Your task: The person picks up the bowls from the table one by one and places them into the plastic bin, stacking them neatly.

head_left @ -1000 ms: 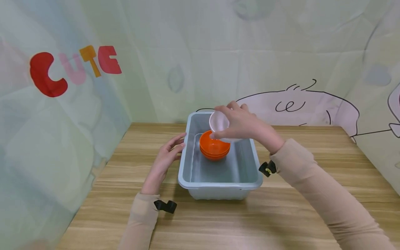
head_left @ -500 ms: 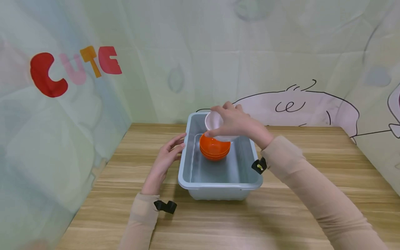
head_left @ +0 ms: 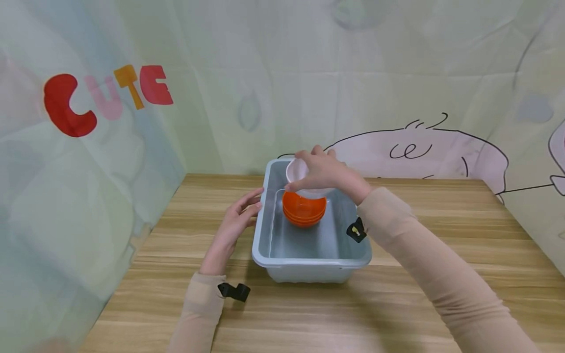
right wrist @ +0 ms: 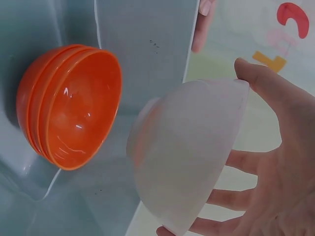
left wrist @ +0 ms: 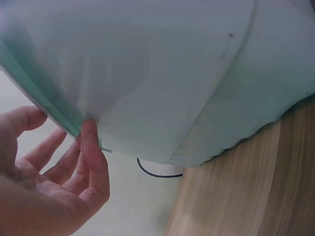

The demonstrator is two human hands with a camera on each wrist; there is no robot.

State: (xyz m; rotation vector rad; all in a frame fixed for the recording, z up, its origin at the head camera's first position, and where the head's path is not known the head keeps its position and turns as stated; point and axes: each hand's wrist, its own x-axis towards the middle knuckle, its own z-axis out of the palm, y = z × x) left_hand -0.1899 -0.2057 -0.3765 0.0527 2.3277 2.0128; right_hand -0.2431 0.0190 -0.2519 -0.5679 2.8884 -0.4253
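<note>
Several orange bowls (head_left: 304, 211), nested in one stack, sit in the grey-blue plastic basin (head_left: 311, 262). In the head view my right hand (head_left: 324, 171) holds a white bowl (head_left: 296, 170) above the basin, behind and slightly over the stack. The right wrist view shows this white bowl (right wrist: 189, 147) tilted, its foot facing the orange bowls (right wrist: 83, 108), with thumb and fingers spread round its rim. My left hand (head_left: 238, 218) is at the basin's left rim. In the left wrist view its bent fingers (left wrist: 93, 157) grip the rim lip from outside.
The basin stands on a wood-grain table (head_left: 423, 284). A printed cloth backdrop (head_left: 247, 63) with cartoon lines and letters stands behind and at both sides. Black wrist cameras are strapped to both sleeves.
My right hand has moved left and slightly down with the white bowl, which now overlaps the back of the orange stack more. The left hand and basin stay put.
</note>
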